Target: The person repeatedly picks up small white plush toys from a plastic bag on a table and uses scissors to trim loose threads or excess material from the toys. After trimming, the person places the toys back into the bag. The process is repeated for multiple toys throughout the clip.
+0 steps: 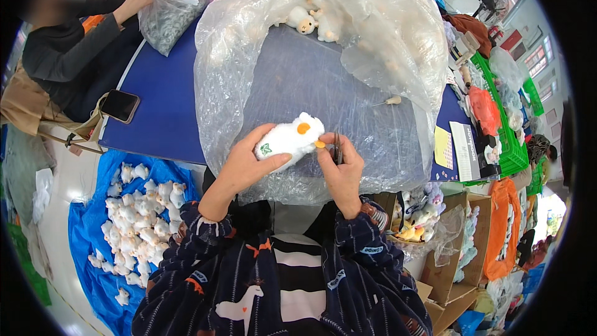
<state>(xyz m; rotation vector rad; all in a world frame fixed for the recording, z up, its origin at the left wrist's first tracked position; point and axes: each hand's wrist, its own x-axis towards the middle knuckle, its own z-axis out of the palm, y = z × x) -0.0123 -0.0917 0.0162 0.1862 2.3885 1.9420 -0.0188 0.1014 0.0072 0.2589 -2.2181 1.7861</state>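
Note:
A small white plush toy (283, 140) lies in my left hand (249, 163), whose fingers and thumb wrap around its body. It has orange parts at its far right end and a green leaf-like mark on its side. My right hand (343, 171) is closed around a dark, slim metal tool (337, 148) that points away from me; whether it is tweezers or thread snips I cannot tell. The right thumb and fingertips meet the toy's small orange tip (320, 144). Both hands are above the near part of a clear plastic sheet (280, 188).
More white plush toys (305, 23) sit in the plastic's far folds. A pale-handled awl (393, 100) lies to the right. On the blue table (155, 112) is a phone (120, 106). Many plush toys fill a blue sack (84, 236) at lower left. A person (68, 56) handles a bag.

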